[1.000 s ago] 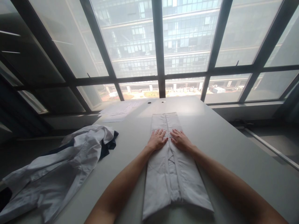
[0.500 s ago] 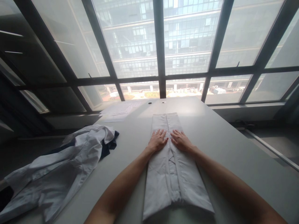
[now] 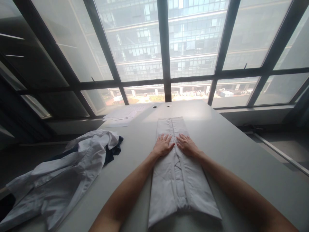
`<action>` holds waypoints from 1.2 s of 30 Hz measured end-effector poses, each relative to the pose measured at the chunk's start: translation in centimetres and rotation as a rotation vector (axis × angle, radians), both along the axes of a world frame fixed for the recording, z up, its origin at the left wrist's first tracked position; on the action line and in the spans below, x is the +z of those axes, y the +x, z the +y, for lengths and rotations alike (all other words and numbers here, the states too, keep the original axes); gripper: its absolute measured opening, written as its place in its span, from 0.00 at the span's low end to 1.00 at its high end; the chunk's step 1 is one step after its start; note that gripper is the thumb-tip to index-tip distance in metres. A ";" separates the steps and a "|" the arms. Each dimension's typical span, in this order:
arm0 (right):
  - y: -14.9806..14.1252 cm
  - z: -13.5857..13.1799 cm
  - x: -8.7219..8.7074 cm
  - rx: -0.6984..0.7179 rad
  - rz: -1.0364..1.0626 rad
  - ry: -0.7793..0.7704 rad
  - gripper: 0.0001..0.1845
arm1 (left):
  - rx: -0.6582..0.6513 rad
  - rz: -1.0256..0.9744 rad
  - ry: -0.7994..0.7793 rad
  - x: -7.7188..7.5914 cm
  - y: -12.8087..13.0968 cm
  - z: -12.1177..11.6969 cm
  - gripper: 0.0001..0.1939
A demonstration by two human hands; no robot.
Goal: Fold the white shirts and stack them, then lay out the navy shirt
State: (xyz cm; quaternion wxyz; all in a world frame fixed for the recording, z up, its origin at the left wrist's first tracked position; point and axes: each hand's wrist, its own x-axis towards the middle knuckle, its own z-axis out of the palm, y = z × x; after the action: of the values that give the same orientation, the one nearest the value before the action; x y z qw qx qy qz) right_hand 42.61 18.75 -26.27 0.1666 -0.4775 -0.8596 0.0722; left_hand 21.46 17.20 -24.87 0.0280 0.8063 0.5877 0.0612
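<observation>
A white garment (image 3: 164, 183), folded into a long strip with a seam down its middle, lies lengthwise on the white table (image 3: 231, 154). My left hand (image 3: 163, 145) rests flat on the left half of the cloth, fingers spread. On the right half, my right hand (image 3: 187, 145) is laid flat in the same way, thumbs almost meeting at the centre seam. Below the hands the two folded edges part slightly around a crumpled strip. The near end of the cloth bows upward at the table's front. Neither hand grips anything.
To the left, a crumpled heap of white clothing (image 3: 72, 174) with a dark blue piece (image 3: 113, 149) hangs over the table edge. Sheets of paper (image 3: 120, 115) lie at the back left. Two small round holes are near the far edge. Large framed windows (image 3: 140, 45) stand behind.
</observation>
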 end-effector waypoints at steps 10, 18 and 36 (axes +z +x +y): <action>1.1 -0.7 1.7 0.035 0.292 0.170 0.19 | -0.144 -0.259 0.171 2.2 -0.3 -1.0 0.22; 9.3 -11.1 3.5 0.434 0.256 0.169 0.11 | -0.632 -0.294 -0.097 7.0 -5.8 -13.1 0.08; 13.9 -20.4 2.1 0.477 -0.026 0.333 0.16 | -0.861 -0.140 0.160 4.8 -9.0 -20.3 0.15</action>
State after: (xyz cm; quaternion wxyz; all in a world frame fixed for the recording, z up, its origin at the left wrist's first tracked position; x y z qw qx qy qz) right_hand 56.53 -1.69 -24.21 0.2099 -0.2290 -0.9497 -0.0391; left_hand 12.51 -3.11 -20.05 0.0285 0.9711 0.1883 0.1437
